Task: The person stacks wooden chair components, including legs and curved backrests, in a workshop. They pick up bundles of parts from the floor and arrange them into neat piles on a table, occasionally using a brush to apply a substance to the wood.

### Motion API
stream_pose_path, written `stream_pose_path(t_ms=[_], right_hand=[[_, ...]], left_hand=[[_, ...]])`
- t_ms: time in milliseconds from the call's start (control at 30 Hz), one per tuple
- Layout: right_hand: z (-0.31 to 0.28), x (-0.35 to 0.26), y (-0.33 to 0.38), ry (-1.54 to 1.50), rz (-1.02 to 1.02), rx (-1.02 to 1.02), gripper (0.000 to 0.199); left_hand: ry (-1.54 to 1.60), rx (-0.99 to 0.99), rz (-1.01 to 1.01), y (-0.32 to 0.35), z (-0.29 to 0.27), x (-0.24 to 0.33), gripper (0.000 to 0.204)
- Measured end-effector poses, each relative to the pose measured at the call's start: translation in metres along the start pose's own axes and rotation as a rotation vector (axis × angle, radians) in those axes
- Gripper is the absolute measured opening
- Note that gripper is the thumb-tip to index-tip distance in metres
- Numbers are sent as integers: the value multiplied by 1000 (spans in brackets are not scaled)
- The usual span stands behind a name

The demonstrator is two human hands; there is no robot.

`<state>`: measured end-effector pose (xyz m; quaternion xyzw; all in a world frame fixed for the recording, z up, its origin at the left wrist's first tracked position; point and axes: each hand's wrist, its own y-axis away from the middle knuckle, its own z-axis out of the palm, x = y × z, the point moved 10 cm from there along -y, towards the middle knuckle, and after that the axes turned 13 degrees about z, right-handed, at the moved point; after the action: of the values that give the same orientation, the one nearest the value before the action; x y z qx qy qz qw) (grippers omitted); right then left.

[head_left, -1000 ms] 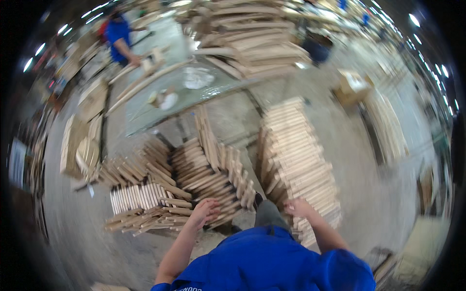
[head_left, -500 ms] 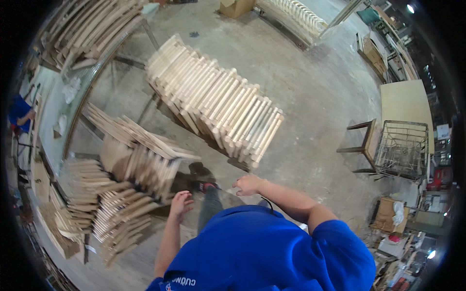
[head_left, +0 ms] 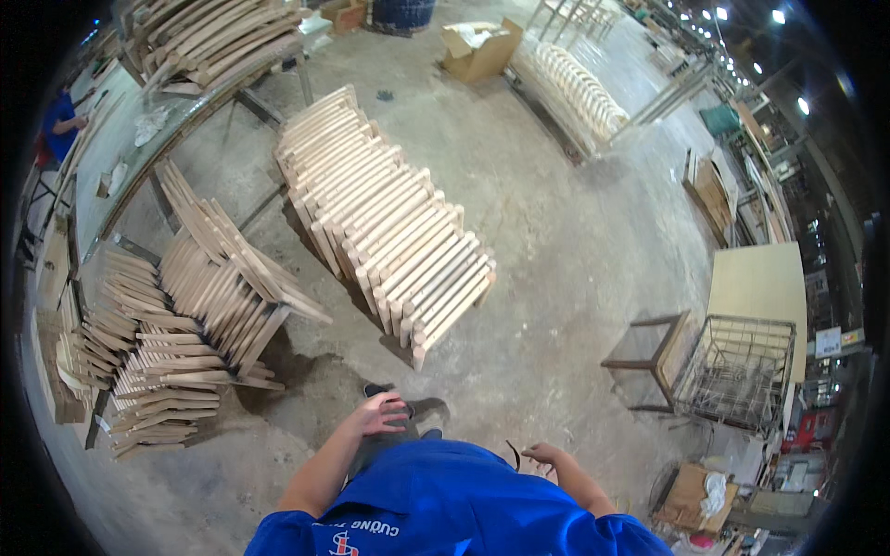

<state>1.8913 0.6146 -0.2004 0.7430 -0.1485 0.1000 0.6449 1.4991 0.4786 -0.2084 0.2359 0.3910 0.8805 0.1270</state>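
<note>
My left hand (head_left: 380, 414) is held out in front of my body with its fingers spread, holding nothing. Lower and to the right, my right hand (head_left: 543, 454) hangs by my waist, fingers loosely apart and no object visible in it. A thin black strap (head_left: 513, 455) shows just beside it. Ahead of me a long row of pale wooden frames (head_left: 389, 218) stands packed upright on the floor. To the left of my left hand are stacked wooden chair parts (head_left: 227, 287), with more slatted wooden pieces (head_left: 167, 371) leaning close together. Neither hand touches any of them.
On the right stand a wooden stool frame (head_left: 654, 357), a wire basket (head_left: 742, 371) and a pale board (head_left: 756, 292). A cardboard box (head_left: 477, 51) and a rack of curved white pieces (head_left: 579, 88) are farther off. A co-worker (head_left: 60, 130) is at the far left.
My view has shifted and turned, so the wooden stacks sit farther left. My left hand has risen in front with fingers spread; my right hand has drawn back toward my waist.
</note>
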Motion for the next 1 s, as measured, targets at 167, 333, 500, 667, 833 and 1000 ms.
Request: stream_pose_path(t_ms=[167,333,500,667,833,1000], right_hand=[[-66,-81,24,-60,-142,-4,53],[-138,-176,2,-49,-158,-118,55],[-228,-290,-25,-133,-182,-242,68],[-344,-393,-89,-374,-172,-235,84],[-431,-484,-137,-360,-66,-216,93],[-405,-535,-171,-210,116,-353,84]], left_hand=[[173,198,138,-22,-77,61,48],[-22,459,152,-59,-110,73,44],[-4,550,82,-105,-108,57,56],[95,614,-35,-160,-93,20,66],[263,676,-136,-238,-85,3,76],[368,644,-105,-307,-91,19,82]])
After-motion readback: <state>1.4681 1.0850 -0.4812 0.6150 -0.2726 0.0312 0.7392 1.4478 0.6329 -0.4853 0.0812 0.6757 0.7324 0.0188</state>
